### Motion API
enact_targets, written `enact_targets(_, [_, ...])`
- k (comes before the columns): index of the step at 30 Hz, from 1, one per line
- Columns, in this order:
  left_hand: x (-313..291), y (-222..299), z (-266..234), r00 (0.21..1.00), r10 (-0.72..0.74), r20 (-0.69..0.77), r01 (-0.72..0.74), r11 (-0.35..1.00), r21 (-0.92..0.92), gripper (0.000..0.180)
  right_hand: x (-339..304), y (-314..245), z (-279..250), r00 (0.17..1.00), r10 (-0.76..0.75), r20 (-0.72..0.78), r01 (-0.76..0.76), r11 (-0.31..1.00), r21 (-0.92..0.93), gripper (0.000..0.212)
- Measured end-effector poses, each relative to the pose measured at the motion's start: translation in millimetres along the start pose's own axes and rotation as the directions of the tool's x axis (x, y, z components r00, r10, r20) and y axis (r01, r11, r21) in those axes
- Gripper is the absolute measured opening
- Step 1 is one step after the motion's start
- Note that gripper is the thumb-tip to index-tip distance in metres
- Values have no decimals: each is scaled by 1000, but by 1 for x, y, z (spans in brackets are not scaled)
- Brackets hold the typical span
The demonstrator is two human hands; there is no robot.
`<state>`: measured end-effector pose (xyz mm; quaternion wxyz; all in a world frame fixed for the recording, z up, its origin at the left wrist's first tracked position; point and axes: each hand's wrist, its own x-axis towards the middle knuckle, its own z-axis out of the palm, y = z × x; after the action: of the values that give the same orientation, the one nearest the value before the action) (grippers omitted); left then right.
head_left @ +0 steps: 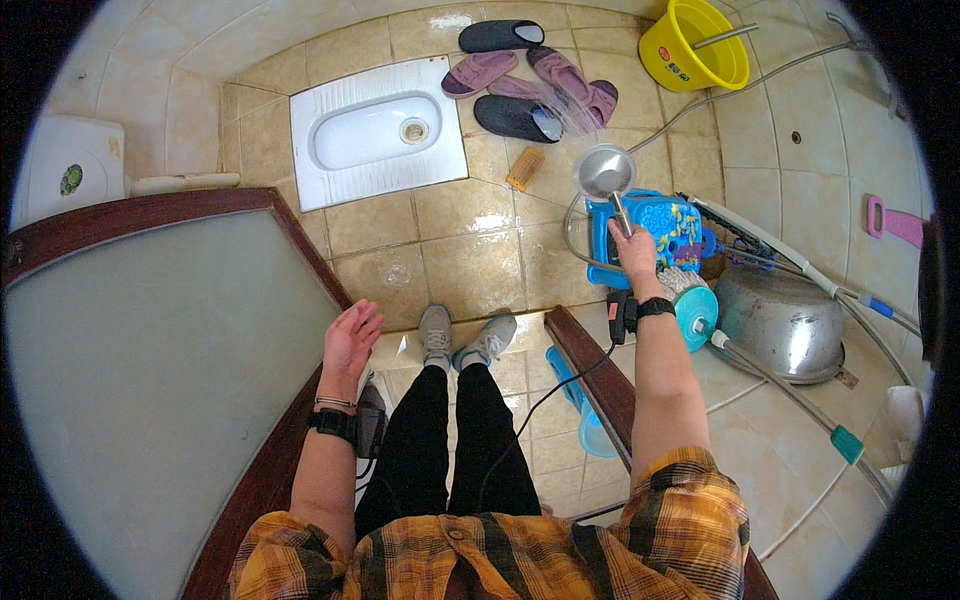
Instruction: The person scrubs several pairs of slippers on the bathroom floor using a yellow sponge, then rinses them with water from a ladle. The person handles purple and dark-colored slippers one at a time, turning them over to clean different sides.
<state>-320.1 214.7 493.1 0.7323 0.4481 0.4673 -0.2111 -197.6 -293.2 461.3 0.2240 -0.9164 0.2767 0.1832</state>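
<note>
My right hand is closed around the handle of a silver shower head, held out over the tiled floor. A spray of water leaves it toward a purple slipper and a black slipper. Another purple slipper and another black one lie beside them. An orange-yellow brush rests on the wet tiles nearer to me. Beside the door frame, my left hand hangs in the air with its fingers apart, holding nothing.
A white squat toilet is set in the floor at the left. Along the right stand a yellow bucket, a blue plastic stool, a mop and a large metal basin. A frosted door stands at my left.
</note>
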Motion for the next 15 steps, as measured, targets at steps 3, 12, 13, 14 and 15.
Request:
enact_targets(3, [-1,1,1,1000,-1,4,0,1000,10,33,2,6,0,999,36,-36,-37,999,-17,52])
enact_targets(12, [-3,-2,2,1000,1,11,-1,1000,-2,33,3,5,5,992,-29,-125,40,995,91,50])
enact_targets(13, [-4,-2,2,1000,-4,-8,4,1000,-13,33,3,3,6,992,-43,-117,58,990,129,50])
enact_targets(14, [-4,-3,3,1000,-1,8,1,1000,0,33,3,0,7,994,-45,-104,62,984,165,50])
enact_targets(15, [-5,-3,4,1000,-2,4,2,1000,2,33,3,-4,9,992,-67,-108,84,983,165,50])
